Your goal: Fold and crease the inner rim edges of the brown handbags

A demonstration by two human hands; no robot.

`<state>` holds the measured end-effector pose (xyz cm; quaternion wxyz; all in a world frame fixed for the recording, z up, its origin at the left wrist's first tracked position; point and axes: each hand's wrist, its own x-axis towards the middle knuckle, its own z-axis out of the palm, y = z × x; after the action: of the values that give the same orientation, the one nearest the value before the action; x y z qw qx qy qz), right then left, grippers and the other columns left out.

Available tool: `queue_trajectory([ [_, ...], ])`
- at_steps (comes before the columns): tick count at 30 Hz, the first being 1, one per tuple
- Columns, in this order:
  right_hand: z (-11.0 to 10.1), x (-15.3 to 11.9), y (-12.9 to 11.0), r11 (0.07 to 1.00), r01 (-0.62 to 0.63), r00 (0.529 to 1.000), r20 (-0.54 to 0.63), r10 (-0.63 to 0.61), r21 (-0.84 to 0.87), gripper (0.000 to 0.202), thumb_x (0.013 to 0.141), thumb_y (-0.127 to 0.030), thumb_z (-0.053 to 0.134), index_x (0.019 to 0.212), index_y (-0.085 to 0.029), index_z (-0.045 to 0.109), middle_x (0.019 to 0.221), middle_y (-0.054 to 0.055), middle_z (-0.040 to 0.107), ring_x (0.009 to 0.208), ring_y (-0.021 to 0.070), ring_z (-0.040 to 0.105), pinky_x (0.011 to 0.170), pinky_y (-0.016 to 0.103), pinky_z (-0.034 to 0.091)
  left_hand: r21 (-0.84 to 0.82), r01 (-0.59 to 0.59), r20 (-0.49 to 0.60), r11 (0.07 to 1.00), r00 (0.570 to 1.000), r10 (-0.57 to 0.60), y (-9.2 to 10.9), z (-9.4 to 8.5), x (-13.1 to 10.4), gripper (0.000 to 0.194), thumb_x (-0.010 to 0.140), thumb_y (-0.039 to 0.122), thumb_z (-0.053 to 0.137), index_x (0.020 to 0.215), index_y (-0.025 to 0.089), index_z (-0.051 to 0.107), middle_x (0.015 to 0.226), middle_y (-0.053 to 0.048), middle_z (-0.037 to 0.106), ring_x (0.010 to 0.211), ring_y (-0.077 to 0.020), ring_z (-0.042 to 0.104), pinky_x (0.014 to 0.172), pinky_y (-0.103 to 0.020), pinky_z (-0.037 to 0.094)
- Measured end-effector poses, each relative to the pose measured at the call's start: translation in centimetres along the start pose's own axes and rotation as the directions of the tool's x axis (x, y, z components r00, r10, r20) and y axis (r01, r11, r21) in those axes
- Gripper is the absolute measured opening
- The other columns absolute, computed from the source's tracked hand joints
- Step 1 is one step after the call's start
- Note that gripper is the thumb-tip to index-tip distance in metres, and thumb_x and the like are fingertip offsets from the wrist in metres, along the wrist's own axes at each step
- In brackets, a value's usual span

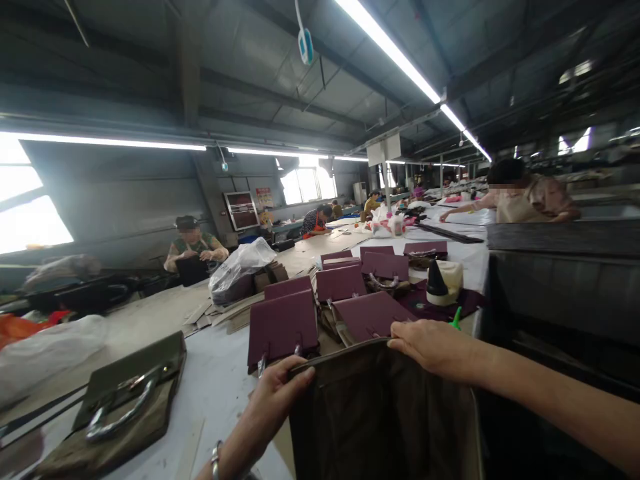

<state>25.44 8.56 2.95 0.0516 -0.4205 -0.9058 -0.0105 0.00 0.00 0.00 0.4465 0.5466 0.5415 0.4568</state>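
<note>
A dark brown handbag body [380, 413] hangs upright in front of me, its lining side towards me. My left hand [277, 393] pinches its top edge at the left corner, thumb on the near side. Further right, my right hand [435, 347] grips the same edge between thumb and fingers. Just beyond the edge stand several maroon bag pieces [283, 327] with wrapped handles. To the left, an olive handbag [130, 393] with a plastic-wrapped handle lies on the white-covered table [220, 393].
A glue pot with a black cone top [443, 283] stands beyond my right hand, near a green nozzle [456, 319]. A clear plastic bag [243, 267] sits on card sheets. Co-workers sit at left [195, 247] and right [525, 193]. A dark bin-like box [560, 287] is at right.
</note>
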Motion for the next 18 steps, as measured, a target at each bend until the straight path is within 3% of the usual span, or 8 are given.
queue_trajectory([
  [5, -0.8, -1.2, 0.2, 0.981, 0.047, 0.999, -0.021, -0.044, 0.186, 0.024, 0.084, -0.037, 0.042, 0.098, -0.021, 0.052, 0.088, 0.008, 0.064, 0.084, 0.0223, 0.06, 0.067, 0.027, 0.041, -0.029, 0.043, 0.078, 0.999, 0.996, -0.04, 1.8, 0.8, 1.1, 0.035, 0.062, 0.044, 0.067, 0.071, 0.011, 0.057, 0.06, 0.002, 0.052, 0.057, -0.0096, 0.043, 0.053, -0.019, 0.03],
  [9, -1.9, -1.7, -1.1, 0.938, 0.072, 0.997, -0.017, -0.071, 0.34, 0.023, 0.081, -0.038, 0.048, 0.098, -0.023, 0.054, 0.089, 0.004, 0.064, 0.084, 0.0201, 0.059, 0.068, 0.025, 0.039, 0.008, -0.013, 0.205, 1.0, 0.979, 0.011, 3.2, 1.5, 2.0, 0.032, 0.063, 0.042, 0.066, 0.068, 0.011, 0.057, 0.055, 0.004, 0.048, 0.052, -0.0074, 0.039, 0.049, -0.018, 0.026],
  [13, -1.3, -2.1, -2.5, 0.982, 0.062, 0.997, -0.058, -0.052, 0.178, 0.018, 0.084, -0.033, 0.042, 0.084, -0.021, 0.056, 0.078, 0.004, 0.065, 0.073, 0.0205, 0.061, 0.058, 0.025, 0.036, 0.028, -0.044, 0.32, 0.999, 0.947, 0.033, 3.2, 2.4, 3.1, 0.026, 0.067, 0.037, 0.064, 0.071, 0.012, 0.059, 0.059, 0.003, 0.051, 0.055, -0.0083, 0.042, 0.052, -0.019, 0.029],
  [18, 0.1, -2.4, -2.1, 0.994, 0.047, 0.988, -0.148, -0.033, 0.094, 0.02, 0.087, -0.028, 0.037, 0.077, -0.02, 0.052, 0.071, 0.001, 0.063, 0.065, 0.0171, 0.06, 0.056, 0.024, 0.033, 0.092, -0.158, 0.327, 0.983, 0.937, 0.121, 2.1, 3.1, 4.3, 0.021, 0.07, 0.031, 0.061, 0.082, 0.014, 0.062, 0.068, 0.001, 0.058, 0.064, -0.0126, 0.05, 0.06, -0.021, 0.036],
])
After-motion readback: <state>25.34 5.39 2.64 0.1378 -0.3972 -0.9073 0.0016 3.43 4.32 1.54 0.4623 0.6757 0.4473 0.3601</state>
